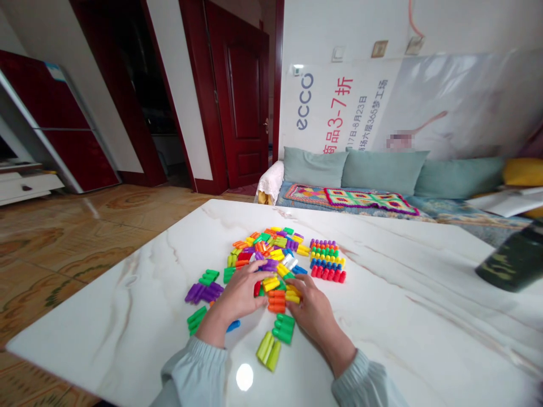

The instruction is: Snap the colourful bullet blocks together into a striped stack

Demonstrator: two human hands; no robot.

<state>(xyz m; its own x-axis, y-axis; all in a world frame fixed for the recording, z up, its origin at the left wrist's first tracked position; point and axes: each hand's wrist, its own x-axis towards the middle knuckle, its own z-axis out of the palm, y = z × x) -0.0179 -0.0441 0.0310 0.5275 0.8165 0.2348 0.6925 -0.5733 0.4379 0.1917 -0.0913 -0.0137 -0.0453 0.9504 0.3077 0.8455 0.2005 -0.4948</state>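
L hand (242,289) & R hand (313,302) fingers are half-curled; grip can't be told. Orange bullet-shaped pegs (277,302) are flanked by both; yellow pegs (292,296), immed. R of orange, are overlapped by R fingers; green pegs (283,328) are seen nearside of orange.

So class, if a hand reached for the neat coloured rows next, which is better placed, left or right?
Probably the right hand: it is nearer the coloured rows, which lie on its side of the loose pile. The left hand would likely have to reach across the pile.
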